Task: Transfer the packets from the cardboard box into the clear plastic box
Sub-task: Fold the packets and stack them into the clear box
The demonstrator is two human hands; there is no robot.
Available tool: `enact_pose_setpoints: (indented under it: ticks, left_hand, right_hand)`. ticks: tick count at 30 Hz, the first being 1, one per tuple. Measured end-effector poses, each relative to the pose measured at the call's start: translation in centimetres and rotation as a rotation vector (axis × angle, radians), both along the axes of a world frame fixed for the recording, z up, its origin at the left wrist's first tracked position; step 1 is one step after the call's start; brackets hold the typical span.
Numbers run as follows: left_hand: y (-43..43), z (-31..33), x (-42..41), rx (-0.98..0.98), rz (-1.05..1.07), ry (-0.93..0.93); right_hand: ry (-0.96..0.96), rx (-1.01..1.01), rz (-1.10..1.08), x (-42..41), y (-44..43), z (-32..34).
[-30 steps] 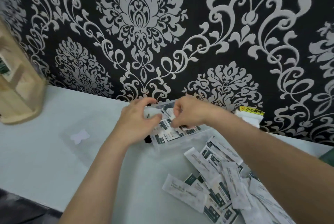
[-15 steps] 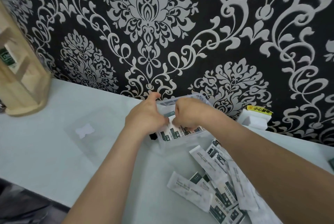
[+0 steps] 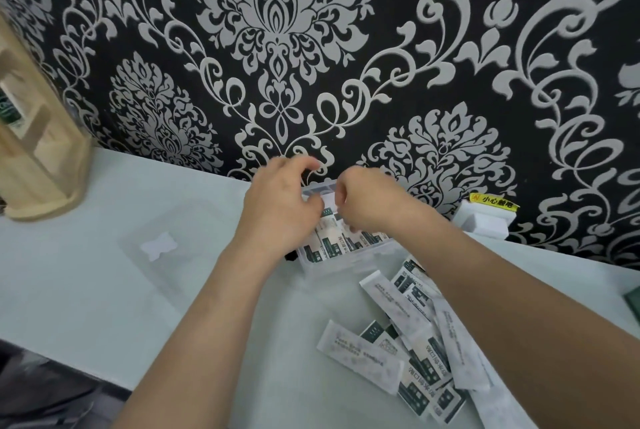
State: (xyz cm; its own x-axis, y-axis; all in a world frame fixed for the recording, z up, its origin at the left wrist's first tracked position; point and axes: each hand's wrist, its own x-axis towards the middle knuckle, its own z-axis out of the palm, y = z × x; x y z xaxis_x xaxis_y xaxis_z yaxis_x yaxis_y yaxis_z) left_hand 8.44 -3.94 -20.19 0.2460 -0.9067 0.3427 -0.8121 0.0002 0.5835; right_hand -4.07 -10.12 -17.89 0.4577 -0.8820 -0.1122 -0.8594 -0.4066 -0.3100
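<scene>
Clear plastic box (image 3: 346,257) by the wall (image 3: 311,47), packets (image 3: 341,242) standing on edge inside; left hand (image 3: 277,208) and right hand (image 3: 369,207) curl over it, their grip hidden; loose packets (image 3: 398,342) lie camera-side beneath the right forearm (image 3: 519,307), nearer that hand.

Black wallpaper (image 3: 391,23) fills twelve o'clock, alive with silver-grey damask scrolls. Below it lies the pale mint-white table (image 3: 86,290). At five o'clock, packets (image 3: 420,359): white, with dark green blocks and faint grey print. The same green-and-white shows through the clear plastic box (image 3: 346,264) at centre. A blond wooden stand (image 3: 38,169) is at nine o'clock, and a yellow label (image 3: 493,202) on a white block (image 3: 485,227) at three.
</scene>
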Motion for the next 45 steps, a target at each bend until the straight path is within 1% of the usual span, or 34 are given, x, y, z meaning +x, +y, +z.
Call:
enact_pose_setpoints:
  ticks: [1, 2, 3, 5, 6, 7, 9, 11, 14, 16, 17, 20, 22, 26, 28, 30, 32, 34, 36, 37, 38, 40, 42, 43, 45]
  left_hand:
    - [0.5, 0.6, -0.4, -0.113, -0.055, -0.003]
    - [1.1, 1.3, -1.1, -0.183, -0.139, 0.016]
    - [1.8, 1.9, -1.8, -0.187, -0.233, 0.059]
    - [3.1, 2.8, -3.4, -0.052, -0.408, 0.15]
    - [3.7, 2.9, -4.4, 0.034, -0.479, 0.14]
    - [4.2, 2.8, -5.6, 0.112, -0.533, 0.067]
    - [4.7, 2.2, -6.7, 0.256, -0.616, -0.139]
    - [5.1, 1.1, -8.1, 0.416, -0.699, -0.323]
    - [5.5, -0.9, -9.1, 0.632, -0.783, -0.564]
    - [5.6, -1.6, -9.0, 0.709, -0.781, -0.65]
    - [5.6, -1.8, -8.9, 0.731, -0.771, -0.664]
    - [5.4, -2.0, -8.9, 0.741, -0.763, -0.658]
    - [5.2, -2.0, -8.8, 0.667, -0.748, -0.631]
    - [4.7, -2.3, -8.7, 0.456, -0.651, -0.493]
    - [4.5, -2.3, -8.8, 0.454, -0.623, -0.475]
    - [4.4, -2.2, -9.1, 0.506, -0.622, -0.49]
    - [4.5, -1.8, -9.3, 0.536, -0.644, -0.529]
    - [4.7, -1.1, -10.1, 0.487, -0.685, -0.494]
    - [5.0, -0.8, -12.2, 0.38, -0.711, -0.41]
    - [5.1, -1.1, -13.6, 0.326, -0.705, -0.386]
    - [5.1, -1.4, -14.9, 0.283, -0.684, -0.362]
    - [4.9, -2.5, -16.7, 0.268, -0.599, -0.266]
    - [4.6, -3.2, -17.5, 0.299, -0.532, -0.184]
    - [4.5, -3.4, -17.7, 0.324, -0.512, -0.201]
    - [4.4, -3.9, -18.4, 0.371, -0.494, -0.331]
  right_hand:
    - [-0.069, -0.016, -0.019, -0.7, 0.2, 0.5]
    - [-0.135, -0.024, -0.033, -1.7, 0.5, 1.0]
    - [-0.193, -0.018, -0.038, -2.7, 0.9, 1.7]
    - [-0.258, 0.027, -0.033, -5.2, 1.9, 2.8]
    - [-0.262, 0.061, -0.031, -6.7, 2.5, 3.1]
    - [-0.256, 0.084, -0.032, -8.5, 3.4, 3.2]
    - [-0.215, 0.102, -0.031, -10.7, 4.5, 2.8]
    - [-0.106, 0.085, -0.054, -13.3, 5.7, 2.0]
    - [0.092, 0.147, -0.062, -15.9, 7.5, 0.0]
    - [0.165, 0.165, -0.057, -16.5, 8.7, -1.5]
    - [0.177, 0.166, -0.057, -16.6, 9.2, -2.2]
    - [0.136, 0.131, -0.063, -16.8, 10.4, -4.1]
    - [0.054, 0.073, -0.072, -17.0, 10.7, -4.9]
    - [-0.154, -0.019, -0.109, -18.0, 10.8, -5.5]
    - [-0.244, -0.048, -0.132, -18.6, 10.6, -5.8]
    - [-0.363, -0.06, -0.172, -19.4, 10.2, -6.0]
    - [-0.519, -0.06, -0.223, -19.7, 9.9, -6.2]
    - [-0.691, -0.057, -0.27, -20.1, 9.4, -6.3]
    - [-0.873, -0.01, -0.317, -20.6, 8.9, -6.2]
    - [-0.984, 0.052, -0.337, -20.9, 8.7, -6.0]
    - [-1.112, 0.14, -0.354, -21.3, 8.5, -5.9]
    - [-1.319, 0.348, -0.389, -22.0, 8.3, -5.7]
    - [-1.412, 0.46, -0.432, -22.6, 8.0, -5.7]
    - [-1.427, 0.473, -0.451, -22.8, 7.9, -5.7]
    - [-1.403, 0.426, -0.48, -23.5, 7.6, -5.5]
